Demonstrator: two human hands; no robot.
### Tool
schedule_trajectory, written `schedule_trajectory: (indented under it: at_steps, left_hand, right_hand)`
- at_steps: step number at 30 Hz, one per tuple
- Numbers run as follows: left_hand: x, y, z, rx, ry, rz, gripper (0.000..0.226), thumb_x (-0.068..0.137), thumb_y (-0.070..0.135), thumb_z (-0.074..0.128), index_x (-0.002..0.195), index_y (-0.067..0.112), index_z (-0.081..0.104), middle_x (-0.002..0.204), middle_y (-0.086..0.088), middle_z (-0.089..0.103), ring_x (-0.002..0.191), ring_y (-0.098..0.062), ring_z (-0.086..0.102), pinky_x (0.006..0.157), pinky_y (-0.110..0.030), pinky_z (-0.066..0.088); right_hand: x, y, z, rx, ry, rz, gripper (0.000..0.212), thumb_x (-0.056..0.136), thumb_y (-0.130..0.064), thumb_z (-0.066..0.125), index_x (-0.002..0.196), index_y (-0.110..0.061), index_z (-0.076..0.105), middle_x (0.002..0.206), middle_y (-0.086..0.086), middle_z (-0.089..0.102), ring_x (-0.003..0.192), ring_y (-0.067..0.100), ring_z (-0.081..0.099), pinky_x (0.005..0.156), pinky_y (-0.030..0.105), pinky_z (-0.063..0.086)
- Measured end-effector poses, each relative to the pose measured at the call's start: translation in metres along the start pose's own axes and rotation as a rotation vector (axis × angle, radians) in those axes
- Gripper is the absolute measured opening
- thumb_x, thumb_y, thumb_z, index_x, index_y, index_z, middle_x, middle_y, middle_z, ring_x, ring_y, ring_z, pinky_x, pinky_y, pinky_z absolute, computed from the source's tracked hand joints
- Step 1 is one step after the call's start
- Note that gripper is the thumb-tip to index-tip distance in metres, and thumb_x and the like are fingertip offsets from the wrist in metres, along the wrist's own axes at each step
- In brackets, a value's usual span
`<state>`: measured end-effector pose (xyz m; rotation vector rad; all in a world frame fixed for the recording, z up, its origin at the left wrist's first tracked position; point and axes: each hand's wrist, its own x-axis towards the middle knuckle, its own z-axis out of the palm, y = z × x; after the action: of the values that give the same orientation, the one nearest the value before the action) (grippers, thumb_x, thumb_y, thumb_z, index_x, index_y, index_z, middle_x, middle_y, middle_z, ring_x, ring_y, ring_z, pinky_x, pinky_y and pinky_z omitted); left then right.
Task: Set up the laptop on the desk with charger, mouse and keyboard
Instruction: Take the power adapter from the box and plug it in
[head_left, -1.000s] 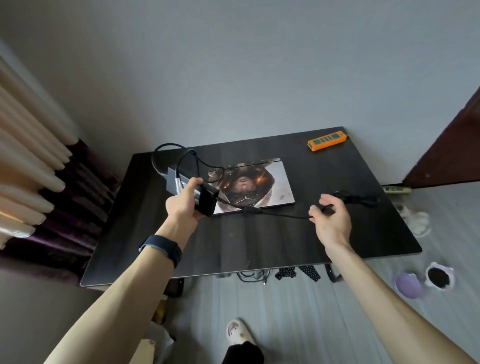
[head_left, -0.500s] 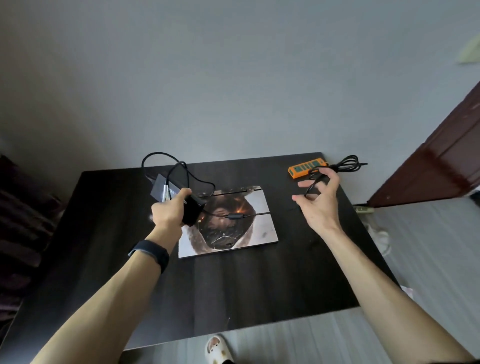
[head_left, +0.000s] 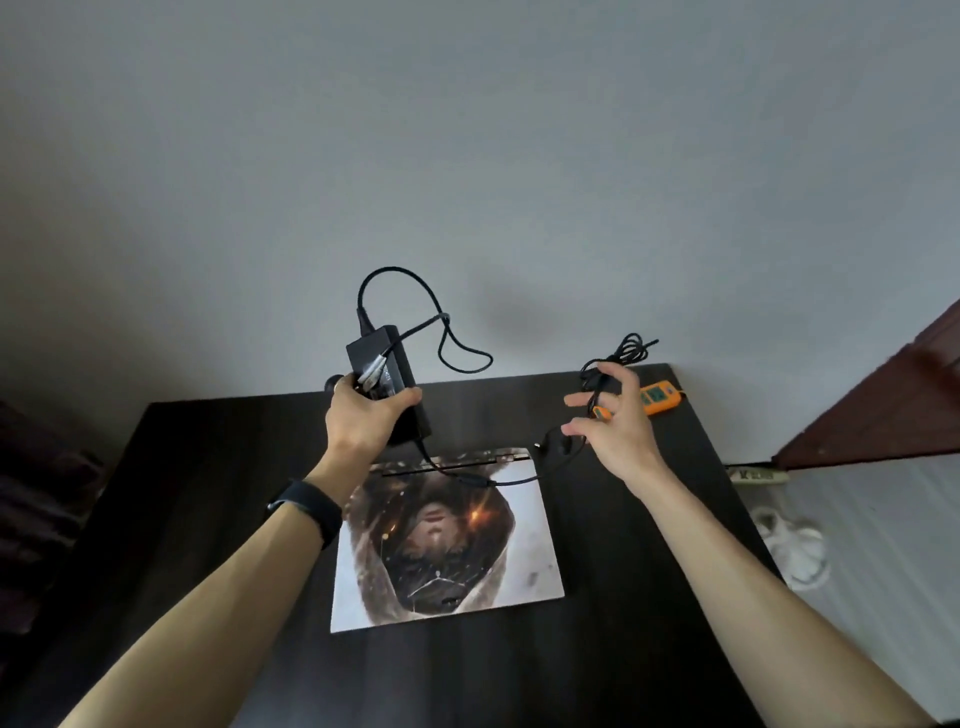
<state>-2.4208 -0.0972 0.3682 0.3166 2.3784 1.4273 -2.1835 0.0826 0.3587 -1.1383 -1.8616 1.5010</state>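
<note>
Okay, so your left hand (head_left: 363, 421) has the charger brick (head_left: 387, 371) in a full grip, fingers and thumb wrapped round its near end. You're holding it up off the worktop (head_left: 171, 519), above the far-left corner of the laptop. A loop of the cable (head_left: 475, 480) arcs up out of the brick's far end and droops to the right of that hand, in front of the wall (head_left: 467, 156). There's a dark wristband (head_left: 306, 506) on that wrist.

Your right hand (head_left: 618, 431) is spread wide, fingers loosely bent, with the thin end of the cable hooked through them (which fingers actually pinch it, I can't tell). A small coil of it sticks up just past your fingertips. What looks like the plug end (head_left: 550, 446) dangles just left of your thumb. From there the cable sags back across the far edge of the laptop to the brick.

The laptop (head_left: 447, 545) lies flat and closed on the worktop between your two forearms, with a picture skin on its lid. An orange power strip (head_left: 662, 397) sits on the worktop right behind your right hand, partly hidden by the fingers.
</note>
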Motion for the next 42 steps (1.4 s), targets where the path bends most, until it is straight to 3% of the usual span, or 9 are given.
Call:
schedule_trajectory:
  at_steps: [3,11,15,18,21,26,30,35,42]
  left_hand:
    - [0.008,0.000,0.017,0.047,0.056,-0.026,0.073,0.064,0.042,0.087,0.125,0.013,0.058,0.108,-0.001,0.069,0.096,-0.018,0.066,0.087,-0.032,0.054]
    - [0.007,-0.001,0.073,0.228,0.080,-0.064,0.088,0.068,0.038,0.086,0.141,0.011,0.046,0.118,-0.002,0.064,0.108,-0.021,0.063,0.090,-0.029,0.049]
    - [-0.004,0.002,0.100,0.390,-0.032,0.030,0.080,0.071,0.029,0.084,0.139,0.017,0.045,0.113,0.003,0.061,0.091,-0.012,0.062,0.085,-0.024,0.046]
    - [-0.006,0.008,0.117,0.511,-0.126,0.135,0.090,0.063,0.040,0.082,0.141,0.019,0.042,0.121,0.004,0.062,0.106,-0.015,0.060,0.092,-0.031,0.051]
    - [-0.009,0.022,0.134,0.534,-0.191,0.209,0.086,0.063,0.042,0.081,0.138,0.023,0.044,0.116,0.008,0.062,0.105,-0.014,0.061,0.087,-0.025,0.048]
    - [-0.017,0.039,0.163,0.475,-0.326,0.221,0.091,0.063,0.046,0.083,0.140,0.021,0.043,0.107,0.016,0.059,0.107,-0.010,0.062,0.089,-0.022,0.047]
    - [-0.004,0.038,0.166,0.382,-0.538,0.137,0.085,0.066,0.044,0.085,0.138,0.022,0.046,0.113,0.015,0.066,0.104,-0.001,0.063,0.088,-0.018,0.048]
    - [0.033,0.021,0.135,0.642,-0.391,0.234,0.019,0.088,0.050,0.060,0.098,0.034,0.061,0.083,0.016,0.071,0.085,-0.009,0.066,0.078,-0.032,0.054]
    - [0.051,-0.001,0.161,0.365,-0.425,0.054,0.040,0.089,0.036,0.063,0.128,0.026,0.058,0.102,0.010,0.071,0.094,-0.016,0.068,0.083,-0.028,0.051]
  right_hand:
    - [0.025,0.031,-0.008,0.143,-0.099,0.234,0.061,0.087,0.000,0.069,0.133,-0.029,0.041,0.103,0.001,0.074,0.075,0.018,0.074,0.076,0.033,0.055]
    - [0.015,0.171,-0.026,-0.205,-0.371,0.600,0.049,0.083,-0.022,0.074,0.128,-0.018,0.057,0.090,0.000,0.077,0.070,0.016,0.075,0.062,0.026,0.053]
    - [0.023,0.173,-0.037,-0.513,-0.614,0.489,0.026,0.091,-0.040,0.063,0.115,-0.029,0.066,0.084,-0.008,0.075,0.070,0.010,0.073,0.060,0.022,0.050]
    - [0.042,0.153,-0.041,-0.875,-0.506,0.241,0.033,0.092,-0.055,0.053,0.103,-0.028,0.070,0.095,-0.011,0.072,0.087,0.013,0.069,0.069,0.028,0.050]
    - [0.060,0.114,-0.030,-0.562,-0.355,0.140,0.044,0.091,-0.063,0.053,0.116,-0.029,0.065,0.110,-0.018,0.067,0.102,0.008,0.066,0.086,0.030,0.051]
    - [0.078,0.051,0.007,0.220,-0.530,0.379,0.028,0.094,-0.044,0.063,0.118,-0.029,0.063,0.114,-0.004,0.073,0.098,0.015,0.073,0.092,0.042,0.058]
    - [0.091,0.040,0.015,0.184,-0.327,0.290,0.007,0.093,-0.036,0.067,0.098,-0.031,0.070,0.100,-0.003,0.076,0.094,0.017,0.073,0.086,0.044,0.061]
    - [0.108,0.038,-0.022,-0.107,-0.332,0.323,0.023,0.088,-0.046,0.068,0.100,-0.027,0.071,0.096,-0.004,0.077,0.091,0.016,0.073,0.089,0.046,0.059]
    - [0.122,0.028,-0.068,-0.022,-0.447,0.445,0.020,0.087,-0.026,0.074,0.104,-0.015,0.074,0.100,0.006,0.078,0.097,0.025,0.074,0.100,0.044,0.054]
